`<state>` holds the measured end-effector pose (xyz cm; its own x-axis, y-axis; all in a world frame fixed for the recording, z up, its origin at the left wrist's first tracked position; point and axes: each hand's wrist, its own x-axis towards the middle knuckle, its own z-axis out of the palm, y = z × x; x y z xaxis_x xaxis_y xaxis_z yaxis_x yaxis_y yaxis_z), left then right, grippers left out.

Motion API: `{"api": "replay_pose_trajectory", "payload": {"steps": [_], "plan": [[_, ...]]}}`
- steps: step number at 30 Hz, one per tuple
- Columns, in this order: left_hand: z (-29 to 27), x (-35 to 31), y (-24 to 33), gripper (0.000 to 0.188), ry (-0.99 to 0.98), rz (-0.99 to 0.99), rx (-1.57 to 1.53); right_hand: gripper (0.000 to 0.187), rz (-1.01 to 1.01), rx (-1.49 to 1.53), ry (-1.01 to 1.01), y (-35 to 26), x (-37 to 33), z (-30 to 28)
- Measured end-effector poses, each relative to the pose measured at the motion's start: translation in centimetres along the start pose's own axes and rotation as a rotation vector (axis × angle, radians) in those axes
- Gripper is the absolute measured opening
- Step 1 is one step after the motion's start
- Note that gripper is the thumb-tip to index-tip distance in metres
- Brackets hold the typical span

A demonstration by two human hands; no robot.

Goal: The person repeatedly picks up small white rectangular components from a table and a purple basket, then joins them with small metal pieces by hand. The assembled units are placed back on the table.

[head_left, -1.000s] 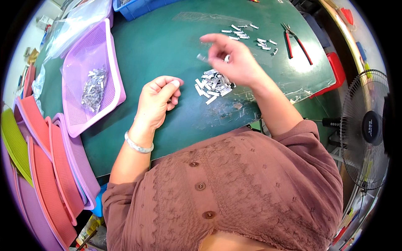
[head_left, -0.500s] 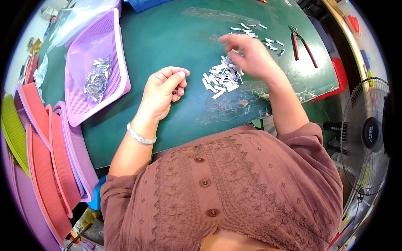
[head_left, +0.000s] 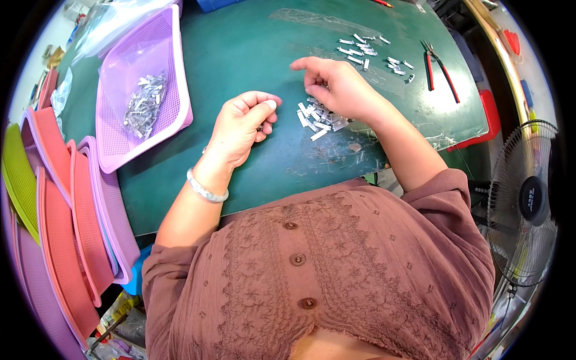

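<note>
My left hand (head_left: 245, 125) is closed over the table, thumb pressed against the bent index finger. A small dark bit shows among its curled fingers, too hidden to name. My right hand (head_left: 339, 87) hovers over the near pile of small metal clip-like pieces (head_left: 322, 123), covering its upper part. Its index finger stretches toward the left, thumb apart from it and the other fingers bent; no piece shows in it. Farther back lies a looser scatter of similar pieces (head_left: 360, 49). More of them sit in a clear bag (head_left: 145, 102) inside the purple basket (head_left: 185, 78) at the left.
Red-handled pliers (head_left: 444, 75) lie on the green table (head_left: 240, 54) at the right. A clear plastic strip (head_left: 321, 23) lies at the back. Stacked pink and purple baskets (head_left: 84, 222) stand at the left, and a fan (head_left: 522, 201) stands at the right.
My right hand has moved left, nearer to my left hand, with its index finger reaching farther out. The left hand stays closed in nearly the same place. The whole view has shifted slightly.
</note>
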<state>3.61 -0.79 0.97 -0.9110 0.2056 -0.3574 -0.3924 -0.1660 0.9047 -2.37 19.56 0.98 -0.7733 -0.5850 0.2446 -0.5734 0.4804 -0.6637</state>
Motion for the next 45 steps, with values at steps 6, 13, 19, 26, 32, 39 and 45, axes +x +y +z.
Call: {"api": "replay_pose_trajectory", "payload": {"steps": [6,13,19,26,32,39,45], "plan": [[0.8,0.0,0.0,0.016,-0.044,-0.014,-0.026,0.033,0.197,0.472,0.079,-1.7,0.9,0.7],[0.7,-0.1,-0.1,0.017,0.014,-0.010,-0.019,0.032,-0.024,0.169,0.158,-2.7,0.8,1.8],[0.2,0.7,-1.0,0.010,0.092,0.298,0.284,0.031,-0.231,-0.097,0.247,-2.8,0.3,2.2],[0.1,0.8,-1.0,0.014,0.168,0.323,0.499,0.032,-0.147,0.047,0.202,-2.3,0.2,2.3],[-0.4,0.6,-0.7,0.014,0.230,0.425,0.642,0.034,-0.109,0.035,0.071,-1.8,0.1,1.8],[-0.8,0.9,-0.6,0.014,0.225,0.351,0.611,0.041,-0.193,-0.073,0.029,-1.3,0.7,3.2],[-1.4,1.1,-0.8,0.015,0.176,0.313,0.575,0.045,-0.171,-0.053,0.048,-1.5,0.6,2.9]]}}
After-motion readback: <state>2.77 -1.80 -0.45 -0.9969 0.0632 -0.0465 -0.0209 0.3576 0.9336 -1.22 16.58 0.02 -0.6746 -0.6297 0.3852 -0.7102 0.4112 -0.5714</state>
